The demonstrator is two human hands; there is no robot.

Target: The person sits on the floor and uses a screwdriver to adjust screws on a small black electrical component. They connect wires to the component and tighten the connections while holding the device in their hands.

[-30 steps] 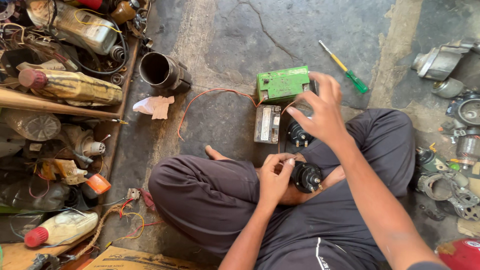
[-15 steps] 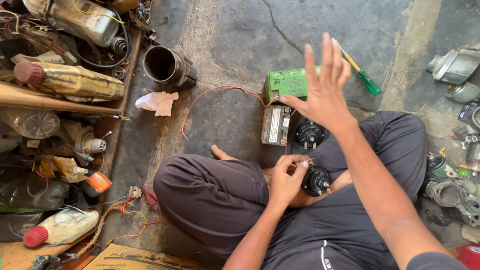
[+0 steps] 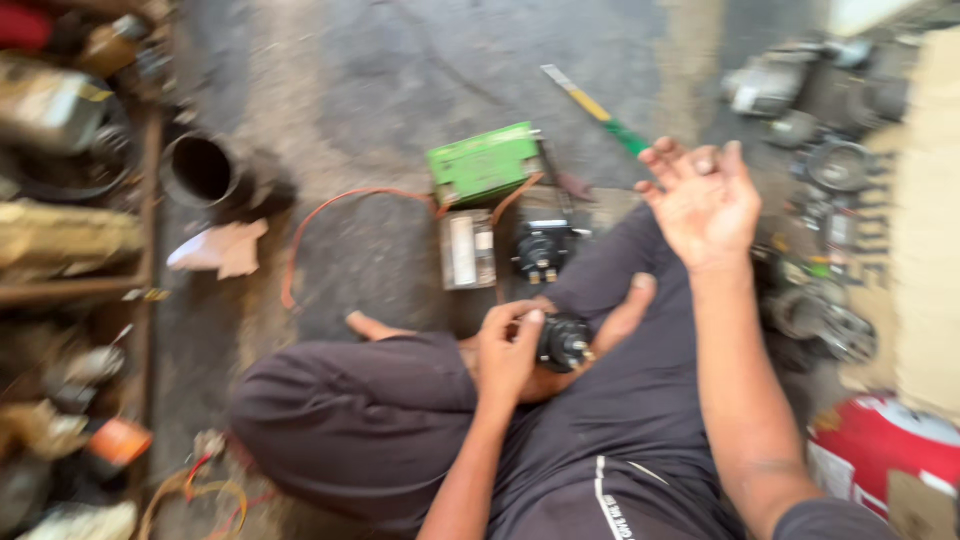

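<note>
Gripping black part (image 3: 563, 343) in left hand (image 3: 508, 352) below green box (image 3: 483, 163); holding right hand (image 3: 703, 200) open, empty, right of box.

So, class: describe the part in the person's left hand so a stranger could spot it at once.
Start at the green box on the concrete floor, then drop straight down to the crossed legs. There the left hand grips a small black round part; unlike the similar black part above, it is off the floor.

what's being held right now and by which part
The left hand holds a small black round part by its near side, fingers wrapped around it. The right hand is raised, open and empty.
</note>
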